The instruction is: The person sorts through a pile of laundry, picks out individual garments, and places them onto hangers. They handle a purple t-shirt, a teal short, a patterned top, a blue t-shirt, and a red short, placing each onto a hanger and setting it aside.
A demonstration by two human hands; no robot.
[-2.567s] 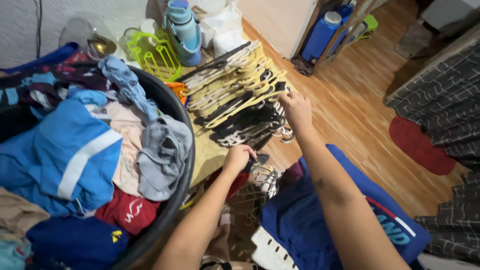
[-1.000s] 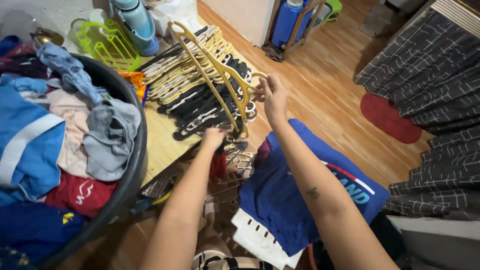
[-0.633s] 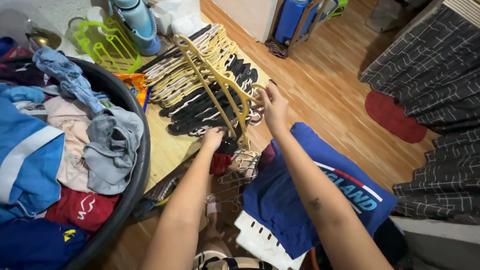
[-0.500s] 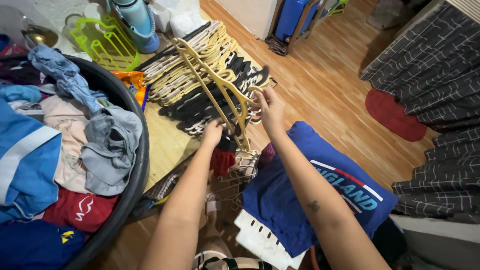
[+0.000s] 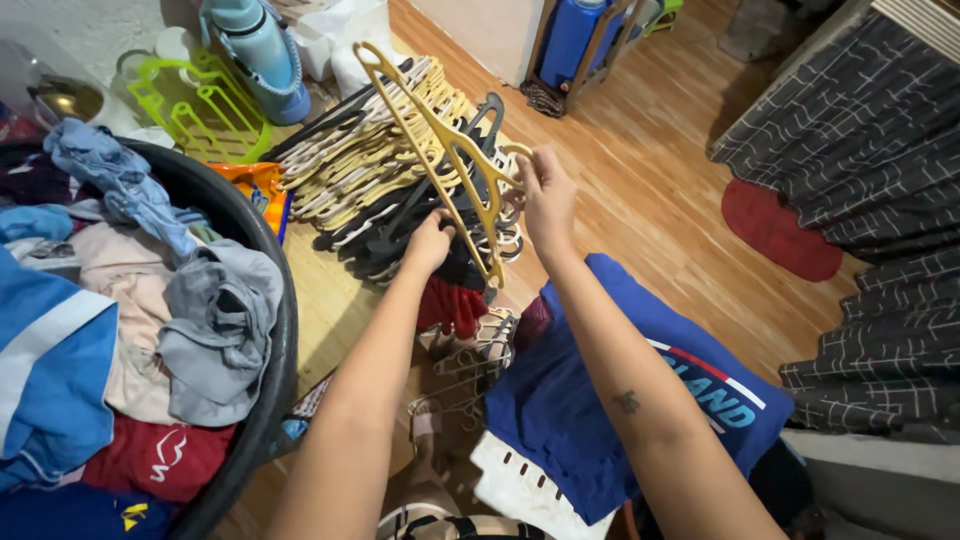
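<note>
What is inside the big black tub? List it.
The black tub holds a heap of clothes: a grey garment, a blue one with a white stripe, a red one, pale pink fabric. Whatever lies beneath the heap is covered.

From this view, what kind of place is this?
Likely a room in a home, used for sorting laundry: wood-plank floor, a black tub heaped with clothes, a pile of hangers. The right hand holds a yellow hanger.

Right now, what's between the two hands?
In the head view, the raised yellow plastic hanger and a tilted black plastic hanger stand between left hand and right hand.
</note>
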